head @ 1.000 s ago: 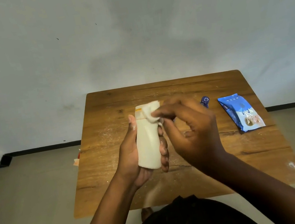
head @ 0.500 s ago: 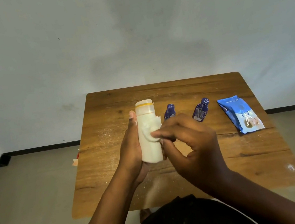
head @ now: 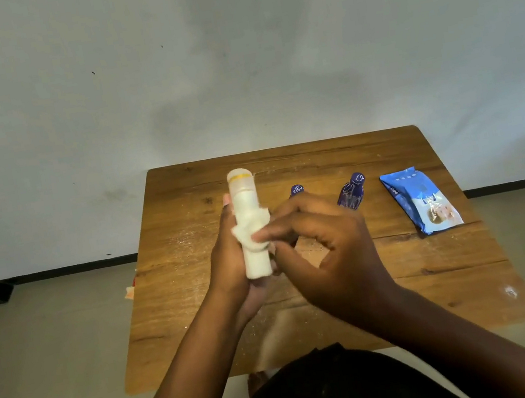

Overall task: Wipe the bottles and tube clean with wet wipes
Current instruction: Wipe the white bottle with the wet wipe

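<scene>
The person's left hand (head: 230, 266) is gripping a tall white cylindrical plastic bottle (head: 247, 215) with a translucent cap and a thin yellow band, holding it upright above the left-centre of the brown wooden table (head: 406, 279), a little left of the middle of the frame. The fingers are wrapping around the bottle's lower half from behind. The right hand (head: 330, 257) is pinching a crumpled white wet wipe (head: 252, 230) between thumb and forefinger and pressing it against the middle of the bottle's body.

Behind the right hand, toward the upper centre of the table, two small dark blue bottles are standing: the nearer small blue bottle (head: 296, 190) is showing only its top above the knuckles, while the second small blue bottle (head: 352, 192) is sitting just to the right of it. Further right, a flat light blue plastic pack of wet wipes (head: 419, 200) is lying on the table, well apart from the hands.
</scene>
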{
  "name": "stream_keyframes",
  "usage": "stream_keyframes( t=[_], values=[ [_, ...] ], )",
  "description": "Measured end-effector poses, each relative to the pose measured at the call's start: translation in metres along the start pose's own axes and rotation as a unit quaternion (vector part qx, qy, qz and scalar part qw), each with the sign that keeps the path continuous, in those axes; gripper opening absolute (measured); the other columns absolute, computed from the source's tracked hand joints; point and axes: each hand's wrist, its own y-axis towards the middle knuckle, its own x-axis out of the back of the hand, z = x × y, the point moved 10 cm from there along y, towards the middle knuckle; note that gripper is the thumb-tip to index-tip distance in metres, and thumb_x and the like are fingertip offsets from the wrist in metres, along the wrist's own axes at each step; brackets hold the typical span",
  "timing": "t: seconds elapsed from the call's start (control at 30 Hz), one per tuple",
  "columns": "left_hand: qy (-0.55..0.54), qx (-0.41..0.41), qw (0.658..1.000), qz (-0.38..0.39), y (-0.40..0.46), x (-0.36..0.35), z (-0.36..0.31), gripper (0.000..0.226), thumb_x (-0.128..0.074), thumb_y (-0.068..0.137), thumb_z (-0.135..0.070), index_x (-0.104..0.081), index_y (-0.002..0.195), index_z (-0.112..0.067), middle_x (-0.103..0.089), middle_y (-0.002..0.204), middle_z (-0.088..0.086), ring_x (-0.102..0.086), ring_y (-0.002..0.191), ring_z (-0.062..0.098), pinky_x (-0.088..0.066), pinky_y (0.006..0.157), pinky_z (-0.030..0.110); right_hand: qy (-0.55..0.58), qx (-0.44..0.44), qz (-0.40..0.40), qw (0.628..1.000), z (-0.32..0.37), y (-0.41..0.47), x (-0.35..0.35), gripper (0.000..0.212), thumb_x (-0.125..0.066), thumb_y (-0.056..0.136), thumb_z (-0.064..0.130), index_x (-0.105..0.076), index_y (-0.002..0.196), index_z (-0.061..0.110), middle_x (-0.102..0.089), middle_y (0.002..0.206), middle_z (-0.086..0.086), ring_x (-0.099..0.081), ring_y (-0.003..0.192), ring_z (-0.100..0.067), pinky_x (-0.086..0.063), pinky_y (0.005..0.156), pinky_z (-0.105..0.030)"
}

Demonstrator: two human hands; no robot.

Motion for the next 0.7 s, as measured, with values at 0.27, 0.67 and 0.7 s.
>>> stream_keyframes(
  t=[0.27,0.67,0.7],
  values=[
    [0.05,-0.01,0.997,0.064,-0.001,-0.007,0.002,0.066,-0.037,0.089,-0.074,-0.077,0.098,-0.022,-0.065,0.085,0.013,-0.059,0.067,0.019,-0.045,0.061,0.029,-0.032,0.002,-0.043,0.999,0.001,0.005,0.005,0.022,-0.075,0.085,-0.007,-0.08,0.103,0.006,-0.071,0.097,-0.005,-0.066,0.086,-0.012,-0.054,0.071,-0.022],
    [-0.053,0.045,0.975,0.209,-0.016,-0.026,0.002,0.065,-0.028,0.106,-0.058,-0.075,0.113,-0.014,-0.064,0.099,0.008,-0.057,0.087,0.02,-0.046,0.073,0.031,-0.118,0.057,0.006,0.991,0.013,-0.018,-0.016,0.022,-0.08,0.083,-0.003,-0.081,0.101,0.009,-0.07,0.098,-0.004,-0.064,0.093,-0.017,-0.054,0.086,-0.04],
    [-0.068,0.052,0.969,0.232,-0.018,-0.029,0.003,0.071,-0.03,0.102,-0.067,-0.071,0.12,-0.012,-0.062,0.103,0.01,-0.058,0.09,0.021,-0.047,0.075,0.032,-0.132,0.064,0.008,0.989,0.013,-0.019,-0.014,0.021,-0.08,0.083,0.0,-0.081,0.101,0.012,-0.071,0.098,-0.003,-0.066,0.094,-0.018,-0.052,0.085,-0.044]
  ],
)
